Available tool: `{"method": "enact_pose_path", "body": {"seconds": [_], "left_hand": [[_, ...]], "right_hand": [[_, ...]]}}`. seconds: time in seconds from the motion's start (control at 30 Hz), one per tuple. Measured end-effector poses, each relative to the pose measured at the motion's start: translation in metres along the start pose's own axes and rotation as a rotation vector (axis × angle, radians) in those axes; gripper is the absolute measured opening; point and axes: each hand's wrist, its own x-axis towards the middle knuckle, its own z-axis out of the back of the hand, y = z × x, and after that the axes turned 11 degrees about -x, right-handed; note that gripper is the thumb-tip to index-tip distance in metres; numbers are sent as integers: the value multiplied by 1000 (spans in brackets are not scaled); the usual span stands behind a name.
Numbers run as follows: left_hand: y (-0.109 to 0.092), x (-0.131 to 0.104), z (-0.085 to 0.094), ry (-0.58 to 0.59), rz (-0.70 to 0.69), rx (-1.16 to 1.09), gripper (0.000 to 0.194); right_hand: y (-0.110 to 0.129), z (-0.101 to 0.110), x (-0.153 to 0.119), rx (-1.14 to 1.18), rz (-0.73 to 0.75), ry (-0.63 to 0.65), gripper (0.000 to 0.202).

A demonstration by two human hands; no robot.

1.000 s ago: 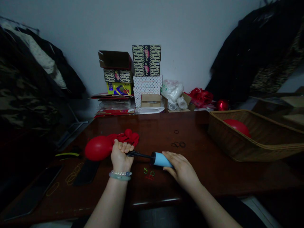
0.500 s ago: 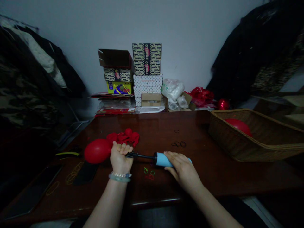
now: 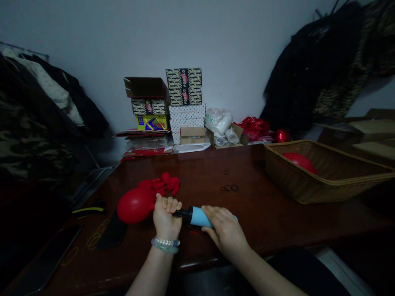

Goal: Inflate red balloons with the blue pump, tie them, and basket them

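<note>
A partly inflated red balloon (image 3: 135, 205) extends left from my left hand (image 3: 167, 216), whose fingers are wrapped round the balloon's neck and the black nozzle end of a pump. The pump's light blue barrel (image 3: 200, 217) lies under my right hand (image 3: 224, 230), with the fingers closed round it. Very little of the black rod shows between my hands. Behind the balloon is a heap of limp red balloons (image 3: 166, 183). Small red bands (image 3: 194, 232) lie on the table below the pump.
A wicker basket (image 3: 286, 185) holding a red balloon (image 3: 299, 162) stands at the right. Black bands (image 3: 230, 188) lie mid-table. Phones (image 3: 46, 259) and yellowish bands (image 3: 94, 240) are at the left. Stacked boxes (image 3: 187, 117) stand at the back.
My hands have come closer together, and the pump's rod has slid into the barrel. The balloon and my left hand have shifted right and down in the view; the balloon looks slightly larger.
</note>
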Motion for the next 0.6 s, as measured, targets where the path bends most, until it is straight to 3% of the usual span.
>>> {"method": "enact_pose_path", "body": {"seconds": [0.27,0.43,0.6], "left_hand": [[-8,-10,-13,54,14,40,49],[-13,-19,-7,29,52,62,48],[-11,-15,-6,30,60,64,47]], "right_hand": [[17,10,-5,-11,-61,4,58],[30,27,-14,-33,-69,100,60],[25,35,-8,-43,-60,133,63]]}}
